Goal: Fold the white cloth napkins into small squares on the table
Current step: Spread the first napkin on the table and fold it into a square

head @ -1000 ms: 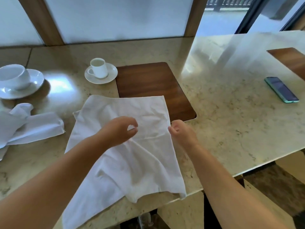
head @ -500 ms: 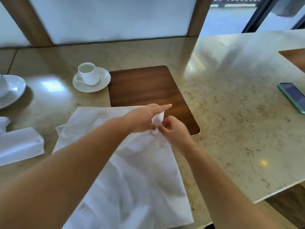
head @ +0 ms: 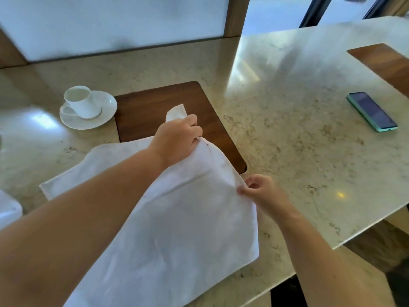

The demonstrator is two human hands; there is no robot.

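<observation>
A large white cloth napkin (head: 177,218) lies spread and wrinkled on the marble table (head: 287,120), its near part hanging past the front edge. My left hand (head: 177,140) grips the napkin's far right corner, lifted above the wooden inlay, with a tip of cloth sticking out past my fingers. My right hand (head: 261,193) pinches the napkin's right edge lower down. A second white napkin (head: 8,209) shows only partly at the left border.
A white cup on a saucer (head: 86,107) stands left of the dark wooden inlay (head: 159,100). A phone with a teal case (head: 371,111) lies at the right. Another wooden inlay (head: 385,60) sits at the far right. The table's front edge runs diagonally at lower right.
My left hand has taken the far right corner and raised it. My right hand slid down the right edge toward me. The view has shifted right, so the second cup has left the frame.
</observation>
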